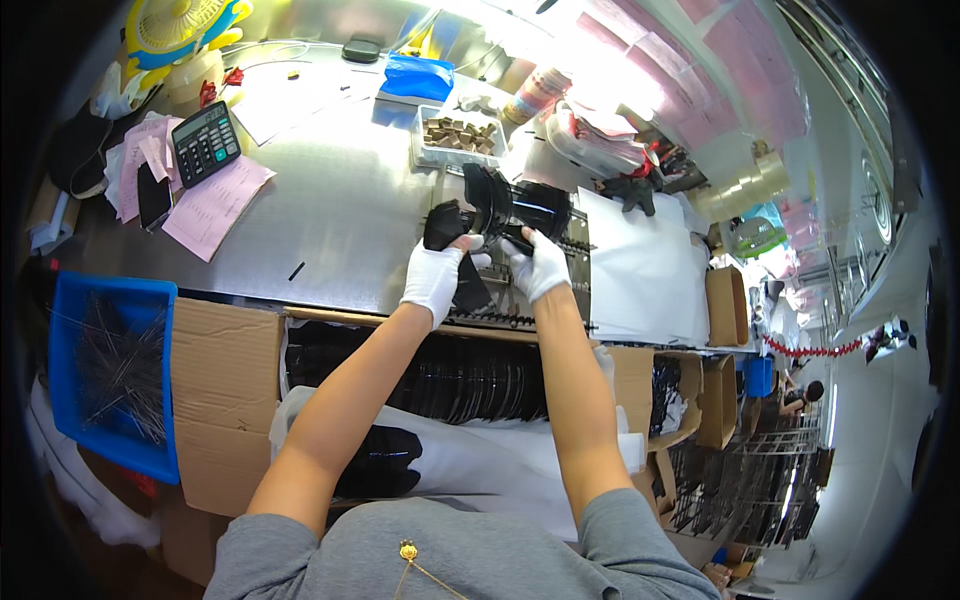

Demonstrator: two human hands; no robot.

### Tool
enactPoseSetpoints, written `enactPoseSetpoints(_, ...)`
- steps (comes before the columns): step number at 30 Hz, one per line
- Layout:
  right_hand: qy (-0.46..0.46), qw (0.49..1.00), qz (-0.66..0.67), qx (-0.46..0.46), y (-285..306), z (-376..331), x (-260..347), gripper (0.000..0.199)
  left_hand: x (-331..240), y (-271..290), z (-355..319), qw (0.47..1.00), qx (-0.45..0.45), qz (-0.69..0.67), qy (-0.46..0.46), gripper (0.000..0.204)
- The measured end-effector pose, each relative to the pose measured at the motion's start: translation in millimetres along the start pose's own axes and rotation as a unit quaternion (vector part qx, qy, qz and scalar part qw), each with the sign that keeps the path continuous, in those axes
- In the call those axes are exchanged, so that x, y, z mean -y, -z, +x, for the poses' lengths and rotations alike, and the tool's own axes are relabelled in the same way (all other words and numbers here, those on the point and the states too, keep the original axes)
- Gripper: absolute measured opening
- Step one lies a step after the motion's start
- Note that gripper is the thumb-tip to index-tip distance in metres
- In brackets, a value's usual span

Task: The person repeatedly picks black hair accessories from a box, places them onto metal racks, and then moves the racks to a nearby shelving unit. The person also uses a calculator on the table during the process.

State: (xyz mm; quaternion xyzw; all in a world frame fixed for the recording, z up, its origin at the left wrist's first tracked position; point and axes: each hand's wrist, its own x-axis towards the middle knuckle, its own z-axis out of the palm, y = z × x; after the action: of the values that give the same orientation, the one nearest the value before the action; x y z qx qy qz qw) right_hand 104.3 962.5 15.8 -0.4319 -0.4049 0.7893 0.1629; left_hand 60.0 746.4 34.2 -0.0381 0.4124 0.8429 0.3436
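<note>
Both my hands wear white gloves and meet over a metal worktable (340, 255). Between them is a glossy black curved part (487, 200), gripped by my right hand (541, 266) with the thumb on top. My left hand (434, 276), fingers closed, holds a soft-looking black cloth (443, 224) against the part's left side. A dark flap hangs below that hand; I cannot tell whether it belongs to the cloth. Behind and under the hands, more black glossy parts (545, 208) lie on a dark rack with small pegs (578, 245).
An open carton (225, 400) of stacked black curved parts stands below the table edge. Left of it is a blue bin (170, 380) with thin wires. A clear tub (455, 157) of small brown blocks, a calculator (205, 144), pink papers (215, 205) and white sheets (645, 280) lie on the table.
</note>
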Motion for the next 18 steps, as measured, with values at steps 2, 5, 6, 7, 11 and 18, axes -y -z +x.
enactPoseSetpoints(2, -0.089, 0.942, 0.214, 0.244, -3.9, -29.1, 11.3, 0.015, -3.3, -5.1, -2.9, 1.000, -0.003, 0.023, -0.009, 0.027)
enactPoseSetpoints(5, -0.005, 0.813, 0.289, 0.504, -19.9, -91.9, 58.6, 0.026, -10.5, -7.3, -4.7, 0.999, 0.026, -0.021, -0.037, 0.031)
enactPoseSetpoints(6, 0.090, 0.868, 0.145, 0.466, -24.5, -113.0, 74.4, 0.028, -12.5, -6.9, -6.2, 0.999, 0.023, -0.036, -0.004, 0.032)
enactPoseSetpoints(7, 0.171, 0.895, -0.010, 0.411, -30.7, -132.6, 88.4, 0.031, -15.8, -6.2, -6.4, 0.998, 0.031, -0.047, 0.016, 0.033)
enactPoseSetpoints(11, 0.373, 0.778, -0.499, 0.083, -60.9, -164.6, 76.4, 0.027, -24.6, -3.4, -12.1, 0.958, 0.128, -0.255, 0.021, 0.033)
enactPoseSetpoints(18, 0.073, 0.857, -0.463, 0.213, -55.5, -171.8, 10.6, 0.040, -38.7, 9.6, -33.3, 0.965, 0.234, -0.098, 0.060, 0.056)
